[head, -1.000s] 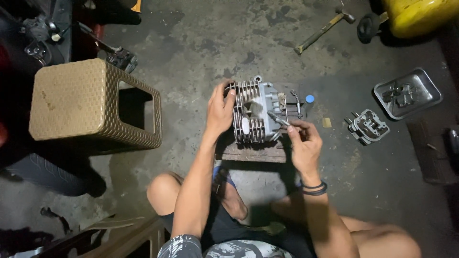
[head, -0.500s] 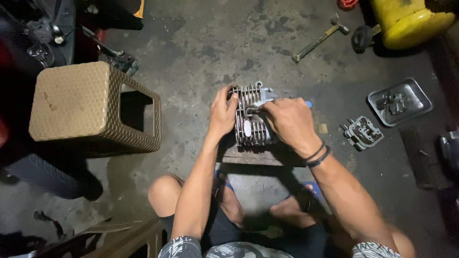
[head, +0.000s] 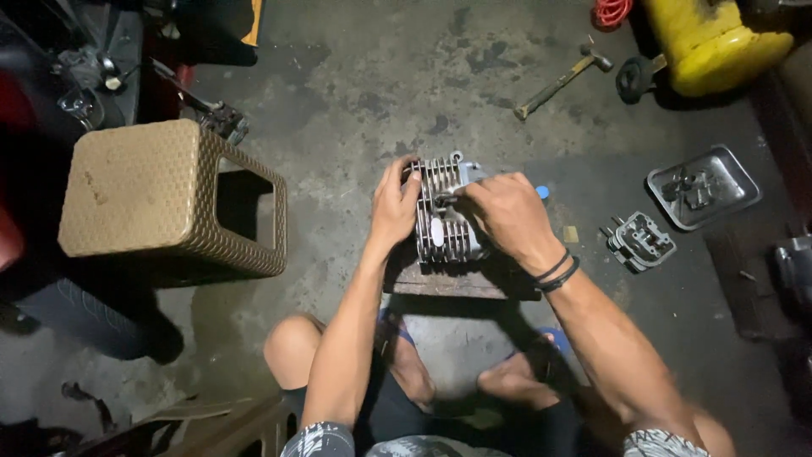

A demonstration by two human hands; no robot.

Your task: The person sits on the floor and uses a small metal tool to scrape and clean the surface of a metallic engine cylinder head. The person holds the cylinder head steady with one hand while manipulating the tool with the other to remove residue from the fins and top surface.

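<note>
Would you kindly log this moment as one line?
left hand: grips finned engine part | right hand: on its top | part: on wooden block

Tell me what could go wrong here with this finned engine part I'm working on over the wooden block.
The finned engine part sits on a small wooden block; pressure from the right hand might tip it, though the left hand steadies it. Small loose pieces could get lost on the dark floor. Bare fingers near the fins may get nicked.

My right hand moved up from the near edge of the finned engine part; now lies over its right side, fingers curled on top.
</note>
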